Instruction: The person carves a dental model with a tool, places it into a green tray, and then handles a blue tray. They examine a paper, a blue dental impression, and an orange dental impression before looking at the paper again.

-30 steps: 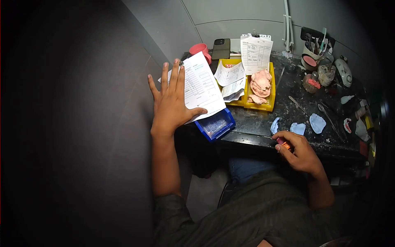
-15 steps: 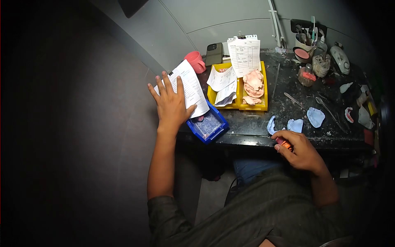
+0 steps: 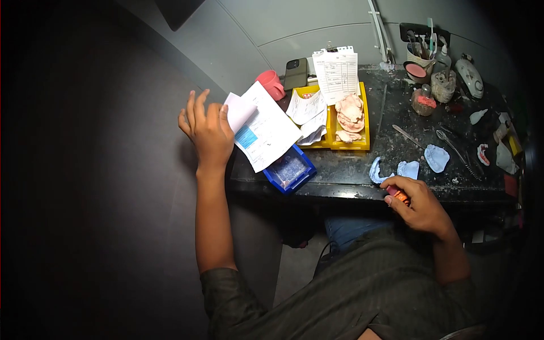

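My left hand (image 3: 211,133) is at the left edge of the bench, thumb and index finger closed on a curled-back paper sheet (image 3: 241,111); its other fingers stick out. Beneath that sheet another printed page (image 3: 269,133) with a blue block lies over part of a blue bin (image 3: 290,173). At the bench's front edge, my right hand (image 3: 420,208) is wrapped round a small orange and dark-pink object (image 3: 399,196), mostly hidden by the fingers. Close to it are pale blue dental casts, one U-shaped (image 3: 376,171) and one blocky (image 3: 408,169).
A yellow bin (image 3: 366,122) holds folded papers (image 3: 309,110) and pinkish dental casts (image 3: 350,113). Behind stand a pink mug (image 3: 271,85) and a phone (image 3: 296,73). On the right are another blue cast (image 3: 436,158), a knife-like tool (image 3: 407,136) and a tool cup (image 3: 420,55).
My left hand has gone from lying spread on the papers to lifting the top sheet back leftward, baring the page below. My right hand still holds the orange object, having shifted slightly right.
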### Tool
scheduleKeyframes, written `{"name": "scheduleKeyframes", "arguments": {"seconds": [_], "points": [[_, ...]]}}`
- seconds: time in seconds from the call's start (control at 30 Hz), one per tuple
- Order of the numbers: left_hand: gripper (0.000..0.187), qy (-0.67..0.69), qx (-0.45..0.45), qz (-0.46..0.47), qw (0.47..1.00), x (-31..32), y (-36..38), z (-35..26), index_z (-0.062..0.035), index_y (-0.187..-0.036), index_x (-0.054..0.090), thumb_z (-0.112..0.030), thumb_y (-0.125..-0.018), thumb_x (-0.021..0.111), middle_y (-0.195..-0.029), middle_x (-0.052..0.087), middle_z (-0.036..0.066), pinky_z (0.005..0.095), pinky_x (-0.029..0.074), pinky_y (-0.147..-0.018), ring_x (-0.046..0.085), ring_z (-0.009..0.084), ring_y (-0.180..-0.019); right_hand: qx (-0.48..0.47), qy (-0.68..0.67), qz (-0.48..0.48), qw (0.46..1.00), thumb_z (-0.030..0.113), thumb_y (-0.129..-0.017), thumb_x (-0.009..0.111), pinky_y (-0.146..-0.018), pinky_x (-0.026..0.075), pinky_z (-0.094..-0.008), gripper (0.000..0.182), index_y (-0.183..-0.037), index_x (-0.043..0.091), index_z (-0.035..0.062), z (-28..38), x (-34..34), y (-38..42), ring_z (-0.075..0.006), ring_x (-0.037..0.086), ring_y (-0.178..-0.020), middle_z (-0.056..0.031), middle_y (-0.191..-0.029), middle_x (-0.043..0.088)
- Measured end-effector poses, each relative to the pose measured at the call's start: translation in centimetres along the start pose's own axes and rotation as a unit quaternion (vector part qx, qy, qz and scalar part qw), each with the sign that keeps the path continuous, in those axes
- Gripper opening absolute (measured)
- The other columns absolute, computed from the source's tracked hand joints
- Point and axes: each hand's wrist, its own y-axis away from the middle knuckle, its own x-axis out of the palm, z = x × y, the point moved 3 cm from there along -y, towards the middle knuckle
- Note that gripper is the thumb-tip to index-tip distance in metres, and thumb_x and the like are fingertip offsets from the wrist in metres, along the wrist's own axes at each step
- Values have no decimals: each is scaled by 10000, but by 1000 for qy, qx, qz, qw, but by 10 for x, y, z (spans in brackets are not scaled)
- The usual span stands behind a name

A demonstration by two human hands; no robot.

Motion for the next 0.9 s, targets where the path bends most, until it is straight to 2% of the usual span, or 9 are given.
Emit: {"name": "scheduleKeyframes", "arguments": {"seconds": [0.17,0.23,0.37,0.43,0.47,0.53,0.77,0.83,0.9], "points": [[157,2,-15,-38,999,9,-16,25,-31,-917,651,-163,-974,588,-1238,641,134,463,267,-1085,514,307,-1274,7,18,4,1000,146,-900,672,-797,505,-374,253,-1111,636,11,7,-3,1,-298,670,-869,-163,-937,676],[159,57,-67,-3,996,18,-18,33,-23,-923,649,-163,-973,593,-1082,686,128,427,370,-990,619,294,-1074,6,13,-3,1000,136,-894,678,-791,507,-369,248,-1101,639,6,5,-4,2,-290,674,-865,-167,-929,678],[137,84,-118,31,989,29,-19,41,-33,-907,641,-157,-959,615,-996,702,121,430,400,-937,636,302,-946,8,-2,-7,1000,127,-888,682,-772,509,-361,240,-1089,641,2,3,-6,3,-285,674,-839,-168,-911,678],[151,126,-193,46,972,35,-19,47,-18,-906,638,-157,-961,619,-906,699,160,452,463,-818,651,354,-847,2,6,-14,1000,123,-885,683,-757,511,-354,236,-1081,643,-3,2,-7,3,-278,674,-817,-167,-893,678],[151,126,-194,47,972,38,-19,48,-18,-906,638,-157,-961,619,-906,699,160,452,463,-818,651,354,-847,3,6,-14,1000,123,-885,683,-757,511,-354,236,-1081,643,-3,2,-6,3,-278,674,-817,-167,-893,678],[164,161,-250,47,954,44,-18,54,-7,-904,637,-159,-964,622,-843,693,183,469,486,-733,651,393,-778,14,5,-4,1000,120,-884,683,-752,513,-353,241,-1085,642,-6,3,-6,3,-272,674,-809,-167,-891,679],[189,132,-284,97,945,62,-19,63,3,-882,650,-171,-956,642,-840,695,197,460,496,-738,658,401,-799,17,9,-1,1000,122,-885,680,-747,515,-349,244,-1089,646,-7,4,-6,2,-262,677,-803,-169,-891,684],[200,125,-270,125,946,64,-20,63,21,-890,677,-170,-945,659,-768,688,180,405,496,-690,654,299,-694,20,-1,1,1000,125,-886,680,-750,516,-348,245,-1090,649,-7,4,-6,2,-263,680,-809,-169,-889,684],[204,131,-266,136,945,65,-21,63,23,-883,676,-172,-942,664,-762,687,184,412,497,-693,660,307,-700,22,2,3,1000,126,-886,679,-753,516,-348,248,-1093,649,-7,4,-6,2,-263,681,-813,-169,-891,685]]}}
